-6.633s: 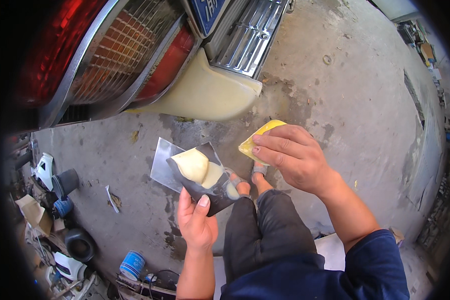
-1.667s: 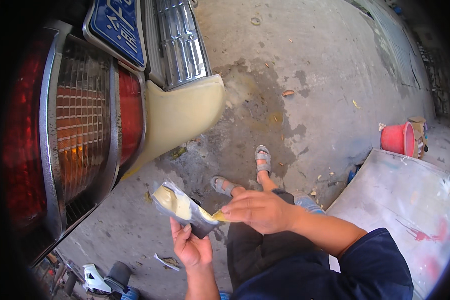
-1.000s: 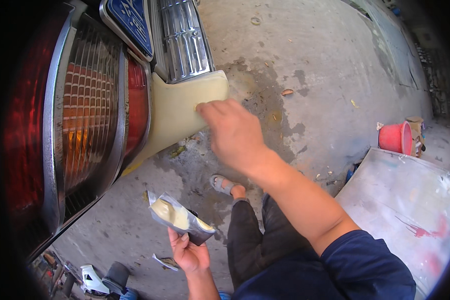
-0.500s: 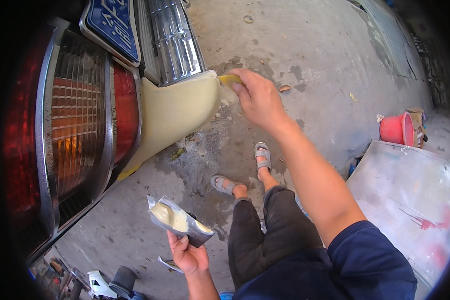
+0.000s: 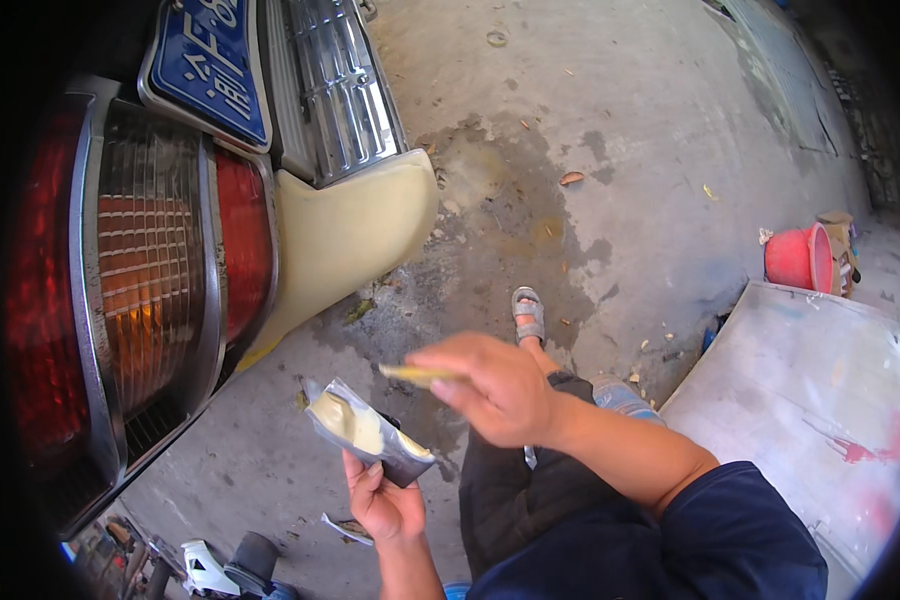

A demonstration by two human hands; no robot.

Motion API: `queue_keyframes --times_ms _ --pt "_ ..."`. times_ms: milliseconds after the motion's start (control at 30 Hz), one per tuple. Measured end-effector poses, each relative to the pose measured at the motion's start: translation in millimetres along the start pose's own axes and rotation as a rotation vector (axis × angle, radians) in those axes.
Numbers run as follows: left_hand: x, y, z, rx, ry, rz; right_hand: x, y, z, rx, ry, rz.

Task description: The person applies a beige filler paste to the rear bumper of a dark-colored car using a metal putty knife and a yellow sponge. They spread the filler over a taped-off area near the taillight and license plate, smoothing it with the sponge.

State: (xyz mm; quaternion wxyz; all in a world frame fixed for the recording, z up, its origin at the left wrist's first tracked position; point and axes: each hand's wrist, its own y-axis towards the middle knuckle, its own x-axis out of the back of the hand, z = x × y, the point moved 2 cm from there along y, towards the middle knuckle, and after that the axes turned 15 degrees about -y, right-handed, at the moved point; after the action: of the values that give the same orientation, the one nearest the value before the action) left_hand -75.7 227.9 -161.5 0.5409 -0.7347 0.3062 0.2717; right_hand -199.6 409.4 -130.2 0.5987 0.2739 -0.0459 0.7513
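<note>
My left hand [image 5: 385, 508] grips a dark palette board [image 5: 406, 470] wrapped in clear film, its thumb over the near edge. A thick smear of cream-coloured paste [image 5: 352, 424], like body filler, lies on the board. My right hand [image 5: 498, 388], blurred by motion, pinches a thin yellow spreader [image 5: 416, 373] just to the right of the board and slightly above it, apart from the paste. Ahead and left, the car's bumper corner [image 5: 350, 222] is coated in smooth pale cream. Neither hand touches it.
Left of the bumper corner is the tail light [image 5: 155, 270], with a blue licence plate [image 5: 210, 65] and chrome trim [image 5: 345, 90] beyond. At right stand a red bucket [image 5: 792, 257] and a paint-marked white panel [image 5: 780, 390]. A dark bucket [image 5: 253, 560] sits at lower left.
My right hand has drawn the spreader back from the bumper corner, down toward the board. My left hand stays nearly in place. One foot has shifted out of sight behind my right arm.
</note>
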Motion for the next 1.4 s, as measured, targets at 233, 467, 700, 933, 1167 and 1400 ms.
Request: queue_keyframes --times_ms 233,467,700,933,1167,1400 --pt "-18 7 9 -0.013 -0.075 -0.015 7 -55 -5 0.126 -0.015 0.255" --pt "-31 11 20 -0.065 -0.029 -0.013 80 87 -76 0.351 -0.405 0.066" --pt "-28 7 68 -0.133 -0.033 -0.129 44 244 -106 0.549 -0.235 0.371" --pt "-44 7 121 -0.175 -0.130 -0.222 -17 285 -140 0.456 0.055 0.508" --pt "-66 16 144 -0.201 -0.089 -0.310 -42 291 -164 0.423 0.126 0.479" --pt "-59 26 149 -0.197 -0.150 -0.272 -30 307 -148 0.535 0.107 0.886"
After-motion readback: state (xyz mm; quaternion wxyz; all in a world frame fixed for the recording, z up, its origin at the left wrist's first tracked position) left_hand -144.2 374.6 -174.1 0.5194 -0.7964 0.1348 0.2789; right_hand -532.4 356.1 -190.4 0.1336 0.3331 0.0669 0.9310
